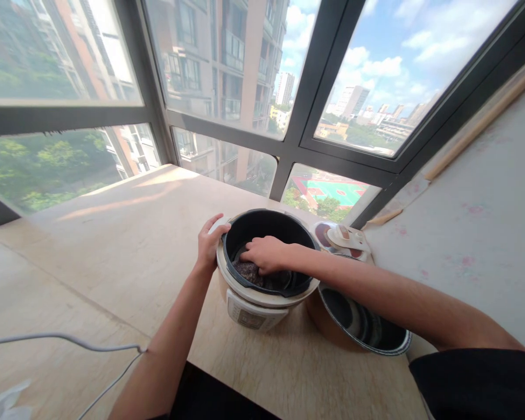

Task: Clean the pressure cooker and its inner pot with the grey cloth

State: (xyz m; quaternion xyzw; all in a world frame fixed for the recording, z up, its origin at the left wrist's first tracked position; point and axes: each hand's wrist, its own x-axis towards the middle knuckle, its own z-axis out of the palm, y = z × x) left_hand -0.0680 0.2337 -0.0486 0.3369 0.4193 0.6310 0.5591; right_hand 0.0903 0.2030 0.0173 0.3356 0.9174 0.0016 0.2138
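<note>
- Cooker (256, 318), uncovered, stands on the pale counter (114, 256) with its control panel on the person's side.
- Left hand (209, 244) grips the cooker's left edge, thumb at the rim of the dark inner pot (271, 221).
- Right hand (266, 254) reaches into the cooker from its right side, fingers bent down onto a dark speckled wad (248, 272), probably cloth; whether they are closed on it I cannot tell.
- That left-hand brace suits the work, I judge: it should resist just enough that the cooker does not turn or slide under the right hand's push.
- Flat, even pressure from the right fingers, following the pot's curve, would serve better than poking, and would be gentler on the dark inner surface.
- Close beside the cooker's right, a second pot (378, 335) sits below the right forearm, so a low elbow could knock it.
- Hidden: most of the cooker's pot floor, under hand and wad, and the right fingertips.
- Hard to make out: the cooker's panel markings, and part of the lid (350, 238) to its right rear, behind the forearm.
- Cut off: a grey cable (61, 336) well left of the cooker.
</note>
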